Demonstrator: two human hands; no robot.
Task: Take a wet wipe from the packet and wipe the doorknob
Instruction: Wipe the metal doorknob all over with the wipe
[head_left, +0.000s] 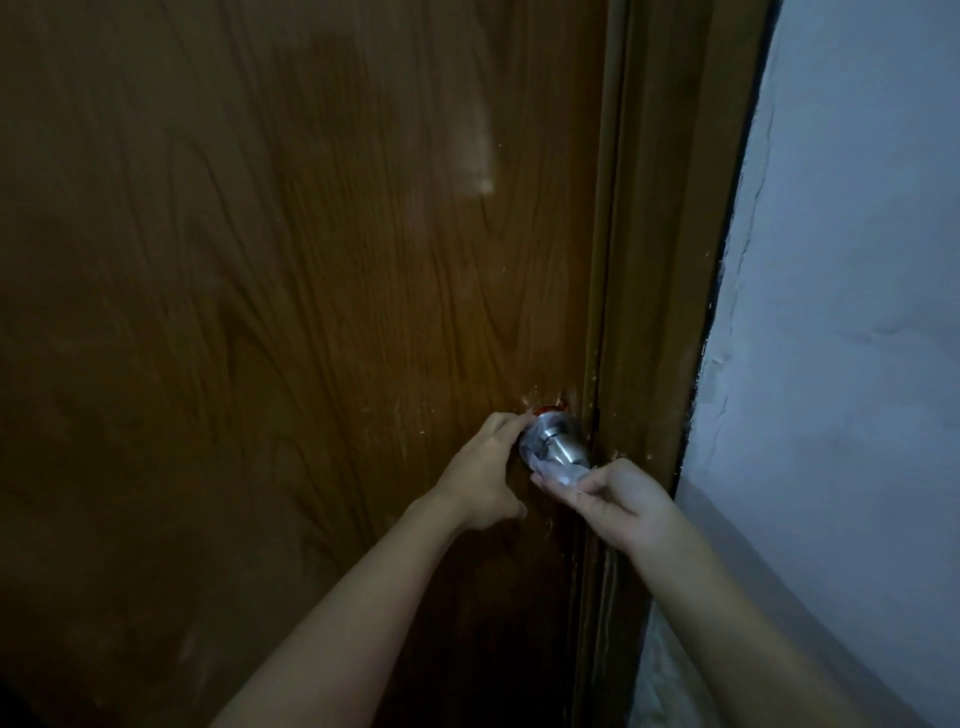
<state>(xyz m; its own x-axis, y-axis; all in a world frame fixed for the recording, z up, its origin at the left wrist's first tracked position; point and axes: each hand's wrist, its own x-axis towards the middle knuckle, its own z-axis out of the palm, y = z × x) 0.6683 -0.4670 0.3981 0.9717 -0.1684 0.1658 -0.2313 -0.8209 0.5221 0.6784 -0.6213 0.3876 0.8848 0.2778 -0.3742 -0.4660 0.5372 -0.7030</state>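
Observation:
A round silver doorknob (558, 442) sticks out near the right edge of a dark brown wooden door (291, 291). A thin white wet wipe (563, 475) is wrapped around the knob's left and lower side. My left hand (485, 475) pinches one end of the wipe at the knob's upper left, fingertips against the door. My right hand (618, 501) grips the other end just below and right of the knob. The packet is out of sight.
The brown door frame (660, 260) runs up the right side of the door. A pale, rough wall (841, 364) fills the far right. The light is dim.

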